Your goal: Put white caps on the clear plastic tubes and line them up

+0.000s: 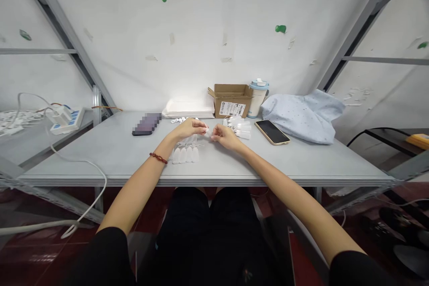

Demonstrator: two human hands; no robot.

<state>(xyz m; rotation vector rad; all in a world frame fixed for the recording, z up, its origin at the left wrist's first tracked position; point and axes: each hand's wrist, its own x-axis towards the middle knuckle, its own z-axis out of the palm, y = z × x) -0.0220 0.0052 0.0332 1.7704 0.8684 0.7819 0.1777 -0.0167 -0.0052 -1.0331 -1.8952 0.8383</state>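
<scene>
My left hand [191,128] and my right hand [227,137] meet over the middle of the table, fingers closed in a pinch. Between the fingertips shows a small translucent white plastic piece [208,132]; its exact kind is too small to make out. Just in front of my left hand lies a row of several translucent white rounded plastic pieces [186,155]. Behind that hand are small white round parts [178,120], partly covered by it. To the right of my right hand, more translucent white pieces [241,128] lie in a pile.
On the grey table [110,152], an open cardboard box [233,98] stands behind my hands, beside white stacked trays [189,108] and a lidded cup [257,100]. A phone [272,132] and bluish cloth [301,114] lie right; a dark, pixelated object [146,124] lies left. A white cable [83,161] hangs left.
</scene>
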